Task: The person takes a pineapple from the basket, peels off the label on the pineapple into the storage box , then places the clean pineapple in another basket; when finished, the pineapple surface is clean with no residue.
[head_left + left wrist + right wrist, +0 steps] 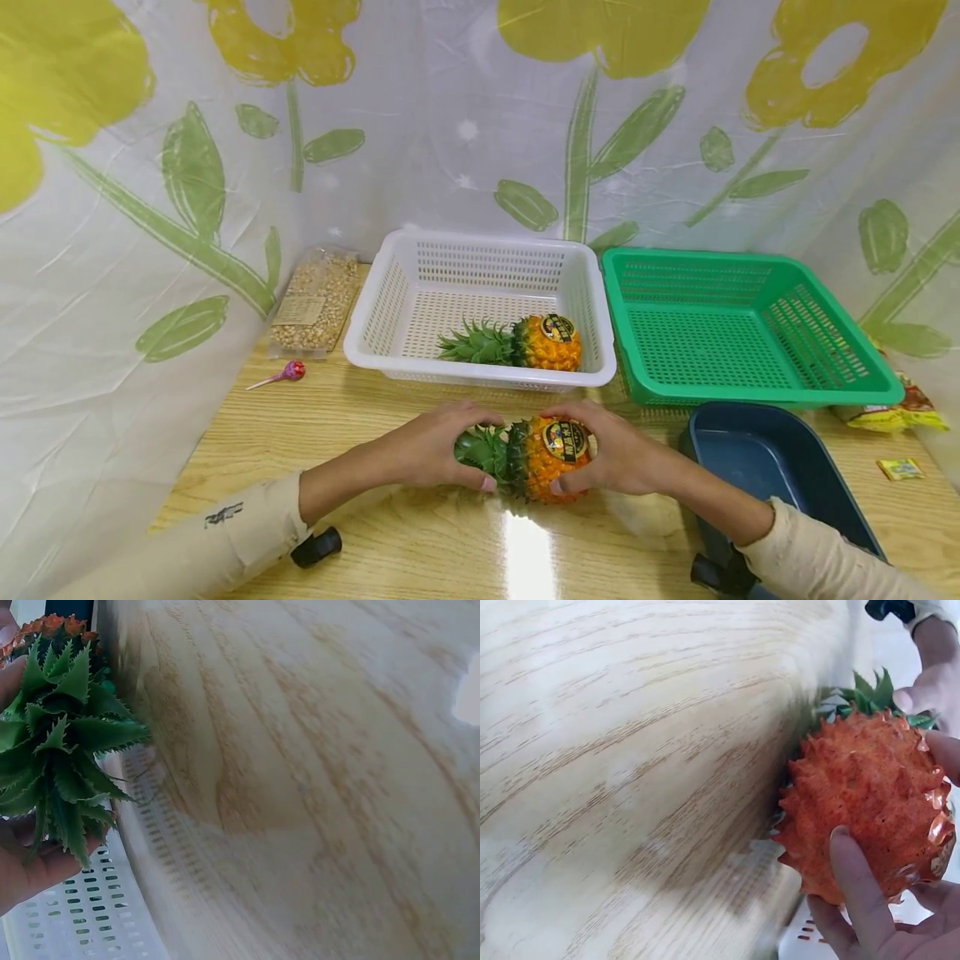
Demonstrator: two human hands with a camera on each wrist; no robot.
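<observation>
Both hands hold a small pineapple [538, 467] with an orange body, a green leafy crown and a round black-and-gold label. It lies sideways in front of the white basket, crown to the left. My left hand [435, 446] grips around the crown, thumb on the near side; in the left wrist view the toothed leaves [64, 750] hide part of the fingers. On the right, my right hand [626, 454] wraps the body's end, as the right wrist view shows with fingers spread over the spiky orange skin [870, 787].
Another pineapple [551, 346] lies inside the white basket [480, 377]. To its right stand a green basket [750, 393] and a dark blue tub [757, 454]. A bag of kernels [318, 300], a lollipop [288, 372], a snack bag [911, 408] and a small yellow packet [900, 469] lie around.
</observation>
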